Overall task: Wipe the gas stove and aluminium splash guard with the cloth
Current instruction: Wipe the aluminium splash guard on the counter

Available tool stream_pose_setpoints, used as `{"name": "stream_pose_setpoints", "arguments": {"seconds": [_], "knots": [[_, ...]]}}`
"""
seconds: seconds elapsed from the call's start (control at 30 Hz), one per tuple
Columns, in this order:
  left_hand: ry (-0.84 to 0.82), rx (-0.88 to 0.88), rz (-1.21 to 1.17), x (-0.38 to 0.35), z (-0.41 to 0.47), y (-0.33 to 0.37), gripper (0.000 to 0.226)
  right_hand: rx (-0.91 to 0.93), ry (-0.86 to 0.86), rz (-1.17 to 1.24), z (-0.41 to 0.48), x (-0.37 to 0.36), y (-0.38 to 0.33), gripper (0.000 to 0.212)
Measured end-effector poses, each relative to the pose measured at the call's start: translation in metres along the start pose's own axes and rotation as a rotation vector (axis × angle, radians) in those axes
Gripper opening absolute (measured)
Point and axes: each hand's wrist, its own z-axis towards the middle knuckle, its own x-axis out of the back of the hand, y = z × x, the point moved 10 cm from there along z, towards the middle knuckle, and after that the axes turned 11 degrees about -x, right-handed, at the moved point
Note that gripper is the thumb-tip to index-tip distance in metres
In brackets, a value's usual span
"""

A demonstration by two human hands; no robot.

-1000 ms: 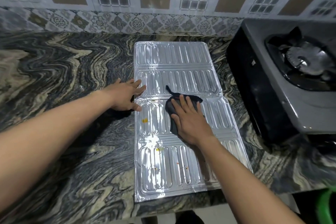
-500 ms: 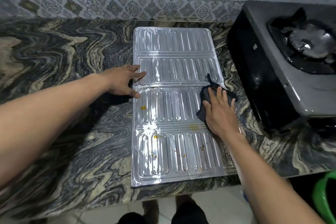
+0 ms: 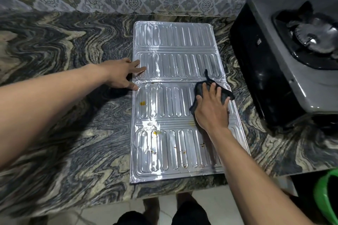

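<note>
The ribbed aluminium splash guard [image 3: 175, 64] lies flat on the marbled counter, with orange and brown specks on its near panels. My right hand [image 3: 212, 109] presses a dark cloth [image 3: 224, 95] flat onto the guard's right side, near the middle fold. Fingers spread, my left hand [image 3: 122, 74] rests on the guard's left edge and holds it down. The gas stove [image 3: 285, 56], grey on top with black sides, stands at the right; its burner [image 3: 314, 34] shows at the frame's edge.
The dark marbled counter [image 3: 64, 115] spreads to the left and ends at a front edge near me. A patterned tile wall [image 3: 131, 2] runs along the back. A green container [image 3: 327, 199] shows at the lower right, below the counter.
My right hand slid the cloth from the guard's middle to its right side, then stayed near there. My left hand kept its place on the left edge.
</note>
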Motion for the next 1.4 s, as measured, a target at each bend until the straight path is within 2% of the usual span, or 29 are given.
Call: {"name": "stream_pose_setpoints", "arguments": {"seconds": [0.17, 0.4, 0.77, 1.0, 1.1, 1.4], "knots": [[0.077, -0.018, -0.040, -0.002, 0.001, -0.012, 0.098, 0.169, -0.032, -0.016, -0.009, -0.014, -0.066, 0.056], [0.083, -0.012, -0.044, -0.002, 0.001, -0.013, 0.094, 0.505, -0.123, 0.007, -0.057, -0.032, -0.153, 0.052], [0.035, 0.020, -0.053, -0.002, -0.002, -0.010, 0.090, 0.743, -0.206, -0.022, -0.138, -0.043, -0.118, 0.050], [0.048, 0.030, -0.082, 0.001, -0.003, -0.003, 0.091, 0.698, -0.183, 0.007, -0.149, -0.041, -0.088, 0.050], [0.065, 0.044, -0.113, 0.000, -0.004, -0.006, 0.092, 0.669, -0.196, 0.020, -0.143, -0.039, -0.092, 0.050], [0.098, 0.059, -0.133, -0.005, 0.002, -0.020, 0.093, 0.439, -0.059, -0.033, -0.065, -0.026, -0.139, 0.056]]}}
